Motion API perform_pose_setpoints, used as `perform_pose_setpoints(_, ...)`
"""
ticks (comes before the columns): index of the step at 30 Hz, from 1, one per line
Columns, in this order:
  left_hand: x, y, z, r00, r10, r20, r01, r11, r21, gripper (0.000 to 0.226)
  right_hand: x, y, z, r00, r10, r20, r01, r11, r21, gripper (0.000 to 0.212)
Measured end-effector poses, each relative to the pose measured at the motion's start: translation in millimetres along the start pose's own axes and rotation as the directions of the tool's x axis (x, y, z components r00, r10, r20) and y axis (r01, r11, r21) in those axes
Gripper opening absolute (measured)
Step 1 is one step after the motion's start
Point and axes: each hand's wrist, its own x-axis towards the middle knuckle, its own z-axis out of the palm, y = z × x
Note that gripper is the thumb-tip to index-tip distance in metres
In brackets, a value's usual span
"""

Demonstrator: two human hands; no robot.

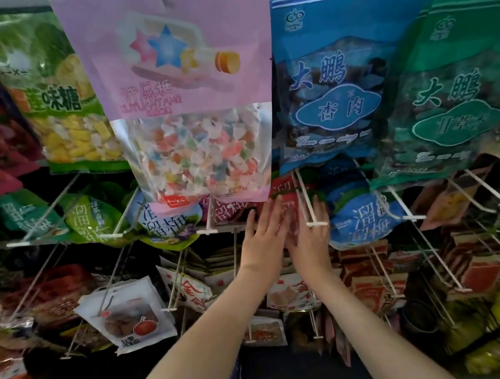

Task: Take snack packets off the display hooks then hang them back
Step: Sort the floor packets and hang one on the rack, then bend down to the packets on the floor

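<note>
Red packet (284,196), one, sits between two hands: left hand (263,235) and right hand (311,238) both flat, fingers straight, touching it; one pink bag (178,81), one blue bag (329,78) overhead.

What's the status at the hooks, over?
Left hand, right hand open, flanking red packet. White hook crosses in front of right hand. Pink bag overhangs packet.

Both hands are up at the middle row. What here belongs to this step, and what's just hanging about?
In the job: left hand, right hand, the red packet between them, the white hook beside it.
Just hanging: pink candy bag, blue bag and teal bag above; white pouch lower left.
</note>
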Motion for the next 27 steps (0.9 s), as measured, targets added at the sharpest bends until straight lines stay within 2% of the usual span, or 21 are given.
perform_pose_setpoints(5, 26.0, -12.6, 6.5, 0.992, -0.036, 0.124, 0.032, 0.999, 0.04, 0.081, 30.1, 3.8, 27.7, 0.999, 0.002, 0.035, 0.0, 0.999, -0.04, 0.074)
perform_pose_setpoints(8, 27.1, -17.6, 9.3, 0.985, -0.037, 0.171, 0.033, 0.999, 0.027, 0.082, 41.0, 4.3, 37.1, 0.999, -0.008, -0.032, 0.007, 0.999, -0.042, 0.077)
perform_pose_setpoints(11, 8.2, -23.3, 19.9, 0.995, -0.007, 0.095, 0.013, 0.997, -0.07, 0.079, 31.7, -5.8, 33.4, 0.994, -0.026, -0.104, 0.019, 0.998, -0.061, 0.076)
perform_pose_setpoints(13, -18.6, -31.3, 36.7, 0.999, 0.002, 0.033, 0.003, 0.989, -0.148, 0.08, 8.2, -13.9, 36.8, 0.996, -0.019, -0.09, 0.016, 0.999, -0.035, 0.077)
perform_pose_setpoints(16, -80.8, -51.3, 72.8, 0.997, 0.03, 0.072, -0.015, 0.98, -0.197, 0.081, -49.7, -26.1, 53.0, 1.0, -0.011, 0.012, 0.01, 1.0, 0.015, 0.08)
perform_pose_setpoints(18, -132.2, -68.9, 98.8, 0.991, 0.072, 0.113, -0.045, 0.973, -0.225, 0.085, -97.6, -40.2, 71.1, 0.991, 0.008, 0.136, -0.014, 0.999, 0.044, 0.079)
perform_pose_setpoints(20, -186.4, -91.4, 128.1, 0.985, 0.079, 0.154, -0.043, 0.973, -0.226, 0.081, -147.7, -57.5, 94.5, 0.97, -0.033, 0.242, 0.017, 0.998, 0.067, 0.076)
perform_pose_setpoints(24, -302.0, -148.3, 193.0, 0.956, -0.061, 0.286, 0.135, 0.959, -0.248, 0.069, -240.6, -86.8, 153.0, 0.901, -0.09, 0.425, 0.081, 0.996, 0.041, 0.076)
perform_pose_setpoints(27, -387.6, -182.4, 241.6, 0.914, -0.201, 0.353, 0.307, 0.911, -0.274, 0.061, -304.2, -96.0, 203.5, 0.868, -0.147, 0.474, 0.142, 0.989, 0.048, 0.073)
